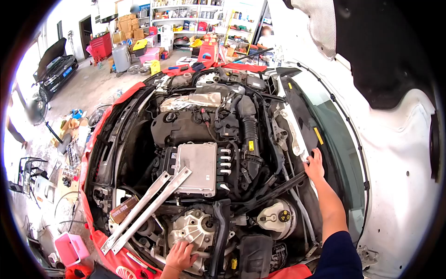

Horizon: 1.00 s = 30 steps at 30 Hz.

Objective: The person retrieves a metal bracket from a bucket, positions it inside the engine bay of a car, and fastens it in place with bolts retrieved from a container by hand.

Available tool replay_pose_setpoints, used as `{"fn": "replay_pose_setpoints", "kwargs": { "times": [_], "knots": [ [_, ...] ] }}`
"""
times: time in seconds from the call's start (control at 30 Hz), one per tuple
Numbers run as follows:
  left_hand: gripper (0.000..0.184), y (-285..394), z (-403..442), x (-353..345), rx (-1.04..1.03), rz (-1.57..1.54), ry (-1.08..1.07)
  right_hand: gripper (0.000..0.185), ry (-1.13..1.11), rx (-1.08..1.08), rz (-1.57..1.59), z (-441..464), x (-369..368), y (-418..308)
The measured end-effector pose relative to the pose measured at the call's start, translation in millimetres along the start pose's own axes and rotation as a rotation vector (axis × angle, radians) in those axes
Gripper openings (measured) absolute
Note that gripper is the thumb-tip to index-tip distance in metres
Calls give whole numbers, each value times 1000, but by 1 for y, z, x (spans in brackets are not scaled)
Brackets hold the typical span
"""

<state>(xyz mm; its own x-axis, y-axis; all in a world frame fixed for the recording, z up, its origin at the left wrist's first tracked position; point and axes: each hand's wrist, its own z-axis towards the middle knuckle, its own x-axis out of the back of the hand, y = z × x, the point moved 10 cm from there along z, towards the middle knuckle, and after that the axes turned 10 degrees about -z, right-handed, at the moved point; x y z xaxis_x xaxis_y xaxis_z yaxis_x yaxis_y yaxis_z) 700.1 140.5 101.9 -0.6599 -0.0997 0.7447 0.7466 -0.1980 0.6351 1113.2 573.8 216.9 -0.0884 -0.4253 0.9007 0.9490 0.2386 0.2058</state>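
In the head view, my left hand (180, 256) rests at the lower edge of a cast metal strut mount (193, 228) in the engine bay, fingers spread and holding nothing. My right hand (314, 166) is at the cowl edge below the windscreen, its fingers bent around something small and pale that is mostly hidden. Two silver metal bars (153, 207) lie side by side across the near left of the bay, their upper ends by a flat silver module (197, 168). A brown box (124, 209) sits beside the bars.
Red covers (90, 172) line the car's front edge. The raised white hood (399, 125) stands on the right. A ribbed black hose (250, 135) runs past the engine cover (176, 128). Parts and a pink bin (71, 249) are on the floor at left; shelves stand behind.
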Motion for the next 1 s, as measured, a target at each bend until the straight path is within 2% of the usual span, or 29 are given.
{"fn": "replay_pose_setpoints", "kwargs": {
  "times": [0.1,0.23,0.3,0.37,0.53,0.6,0.77,0.83,1.0],
  "knots": [
    [43,0,-1,0,1,3,8,15,-43,43,-65,0,-5,0],
    [42,-5,-3,-4,-13,15,12,13,14,-25,-107,1,-9,7],
    [42,-5,-3,-4,-14,22,11,17,27,-36,-41,1,-5,6],
    [42,-4,-3,-3,-15,24,12,21,-22,79,-170,1,-7,-5],
    [41,-2,-2,-1,-23,9,26,12,-32,-23,-101,3,-24,13],
    [41,-1,-1,1,-13,7,17,10,45,-4,-27,1,-9,6],
    [41,-5,-2,-1,-17,34,28,17,-20,52,-98,4,-10,0],
    [41,-6,-4,-6,-16,24,0,16,-65,-48,-120,4,-18,10],
    [41,-4,-3,-5,-8,16,-7,19,-8,8,-73,1,-11,3]
  ]
}}
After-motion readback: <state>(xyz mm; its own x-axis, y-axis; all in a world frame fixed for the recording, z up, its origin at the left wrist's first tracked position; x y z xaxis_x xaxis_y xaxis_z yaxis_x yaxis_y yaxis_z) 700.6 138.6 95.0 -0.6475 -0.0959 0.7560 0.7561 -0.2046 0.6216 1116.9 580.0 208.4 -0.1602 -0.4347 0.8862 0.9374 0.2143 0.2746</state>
